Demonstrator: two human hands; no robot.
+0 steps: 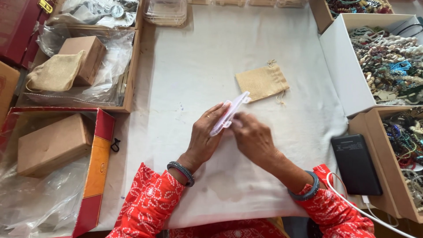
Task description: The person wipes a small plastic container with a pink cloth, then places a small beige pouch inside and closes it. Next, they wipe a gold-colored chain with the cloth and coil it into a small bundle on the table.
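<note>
My left hand (205, 139) and my right hand (253, 139) meet over the middle of the white cloth (198, 66). Between them they hold a small clear plastic case (229, 113), tilted on edge, its far end pointing up and right. The left fingers wrap its near side and the right fingertips pinch its lower end. Just beyond the case lies a small tan drawstring pouch (262, 82), flat on the cloth. Both wrists wear dark bangles below red patterned sleeves.
White box (341, 66) and cardboard boxes of beaded jewellery (390, 66) line the right side. A black power bank (356, 164) with a white cable lies near my right arm. Left are trays with brown boxes (53, 143), a tan pouch (57, 72) and plastic wrap. Stacked clear containers (165, 12) sit at the far edge.
</note>
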